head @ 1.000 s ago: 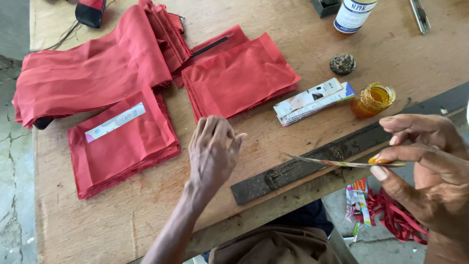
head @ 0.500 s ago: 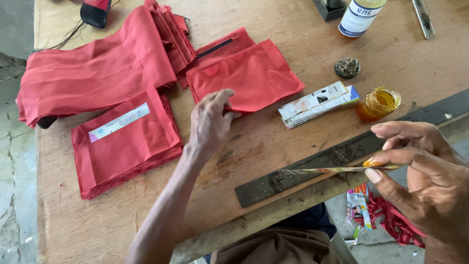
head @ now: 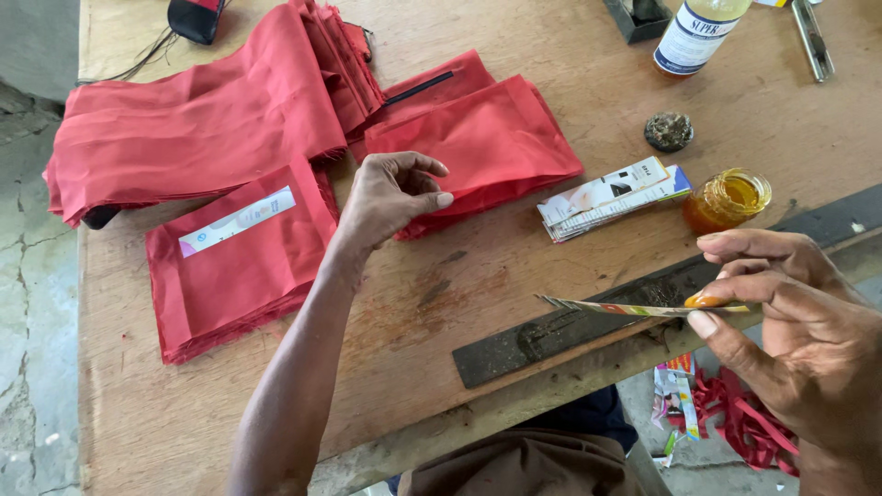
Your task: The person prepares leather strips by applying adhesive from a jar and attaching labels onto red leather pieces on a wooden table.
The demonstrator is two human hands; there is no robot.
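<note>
Left hand [head: 390, 197] has moved from bare counter [head: 441, 303] up to edge of red cloth stack [head: 478, 147]; fingertips pinch top piece, grip closing on it. Right hand [head: 790, 321] stays near counter edge, grip clamped on thin printed card [head: 625, 308], held flat over dark metal strip [head: 570, 331]. Amber jar [head: 730, 197] sits nearby. Next red piece seems under way.
</note>
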